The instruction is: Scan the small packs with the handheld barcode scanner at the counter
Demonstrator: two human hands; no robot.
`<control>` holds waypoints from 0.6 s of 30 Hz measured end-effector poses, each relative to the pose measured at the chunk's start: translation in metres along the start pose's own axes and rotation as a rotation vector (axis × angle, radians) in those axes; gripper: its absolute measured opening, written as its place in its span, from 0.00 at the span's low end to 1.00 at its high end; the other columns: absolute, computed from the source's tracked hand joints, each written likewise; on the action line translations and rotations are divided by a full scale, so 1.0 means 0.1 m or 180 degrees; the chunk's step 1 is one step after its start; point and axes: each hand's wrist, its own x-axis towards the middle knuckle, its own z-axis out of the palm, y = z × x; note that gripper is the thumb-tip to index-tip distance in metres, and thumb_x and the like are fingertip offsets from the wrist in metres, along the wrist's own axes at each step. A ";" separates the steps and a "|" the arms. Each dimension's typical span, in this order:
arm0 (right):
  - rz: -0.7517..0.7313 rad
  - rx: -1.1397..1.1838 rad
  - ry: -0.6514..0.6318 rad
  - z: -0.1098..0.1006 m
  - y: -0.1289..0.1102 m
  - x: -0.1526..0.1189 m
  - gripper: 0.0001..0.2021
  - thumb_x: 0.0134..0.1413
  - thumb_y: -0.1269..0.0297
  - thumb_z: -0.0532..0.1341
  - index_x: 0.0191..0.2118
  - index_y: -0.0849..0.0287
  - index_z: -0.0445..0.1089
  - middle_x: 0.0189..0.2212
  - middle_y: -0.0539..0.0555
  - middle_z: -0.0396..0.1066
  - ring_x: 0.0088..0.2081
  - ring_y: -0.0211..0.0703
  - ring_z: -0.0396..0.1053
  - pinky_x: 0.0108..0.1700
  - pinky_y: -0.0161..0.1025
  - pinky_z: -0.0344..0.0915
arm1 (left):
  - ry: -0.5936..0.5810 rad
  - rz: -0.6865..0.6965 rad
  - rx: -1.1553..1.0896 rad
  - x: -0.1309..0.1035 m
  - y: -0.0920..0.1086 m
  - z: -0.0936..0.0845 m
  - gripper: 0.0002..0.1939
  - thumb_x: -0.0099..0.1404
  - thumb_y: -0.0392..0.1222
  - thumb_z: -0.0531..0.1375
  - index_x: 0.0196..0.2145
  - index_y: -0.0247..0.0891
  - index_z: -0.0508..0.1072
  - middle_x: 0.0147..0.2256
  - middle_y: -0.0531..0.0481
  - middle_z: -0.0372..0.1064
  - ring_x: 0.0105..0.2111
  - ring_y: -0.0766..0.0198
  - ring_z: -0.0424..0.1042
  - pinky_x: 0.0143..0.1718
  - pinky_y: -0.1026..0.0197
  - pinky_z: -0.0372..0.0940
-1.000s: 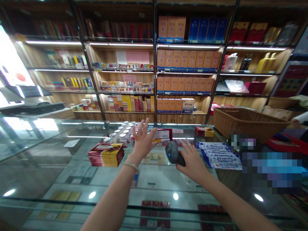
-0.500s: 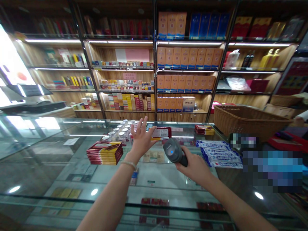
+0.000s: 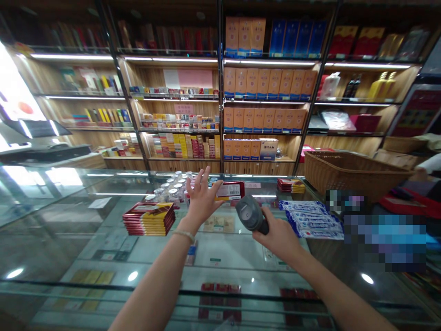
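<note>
My left hand (image 3: 200, 198) grips a red and yellow packet (image 3: 230, 190) by its left end, upper fingers raised. The packet's white label with a barcode faces me. My right hand (image 3: 279, 234) is wrapped round a dark grey handheld barcode scanner (image 3: 251, 214), whose head is close below the packet's right end. To the left of my left hand, a stack of matching red and yellow packets (image 3: 149, 219) lies on the glass counter (image 3: 220, 250). Several blue and white packets (image 3: 313, 219) lie in a row right of my right hand.
Behind my left hand stand several clear jars with white lids (image 3: 170, 186). A smaller stack of red and yellow packets (image 3: 291, 185) lies near the wicker basket (image 3: 354, 172) at right. Lit shelves of boxes (image 3: 270, 82) line the wall.
The scanner has shifted slightly right, and the blue light on it no longer shows. My left hand keeps its hold on the packet; the view has shifted slightly.
</note>
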 end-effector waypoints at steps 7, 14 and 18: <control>-0.0111 -0.0239 -0.0036 0.03 0.02 0.01 0.14 0.53 0.60 0.62 0.45 0.54 0.74 0.30 0.54 0.81 0.33 0.53 0.78 0.32 0.37 0.59 | -0.0005 -0.0023 -0.0013 0.00 -0.01 0.01 0.34 0.50 0.51 0.75 0.54 0.50 0.73 0.74 0.39 0.42 0.72 0.37 0.45 0.68 0.27 0.32; -0.0553 -0.0175 0.0196 0.11 0.10 0.03 0.16 0.50 0.63 0.63 0.46 0.58 0.74 0.53 0.61 0.77 0.55 0.58 0.74 0.55 0.51 0.68 | -0.0008 -0.0023 0.0018 0.01 0.01 -0.02 0.33 0.50 0.50 0.75 0.54 0.50 0.74 0.73 0.38 0.43 0.72 0.36 0.45 0.68 0.26 0.33; -0.0888 -0.0498 0.0380 0.20 0.14 0.04 0.14 0.50 0.62 0.65 0.43 0.60 0.75 0.69 0.63 0.58 0.71 0.67 0.52 0.69 0.67 0.48 | -0.0017 -0.0017 -0.0012 0.00 0.01 -0.01 0.33 0.51 0.49 0.75 0.54 0.49 0.74 0.74 0.38 0.42 0.72 0.36 0.44 0.68 0.26 0.32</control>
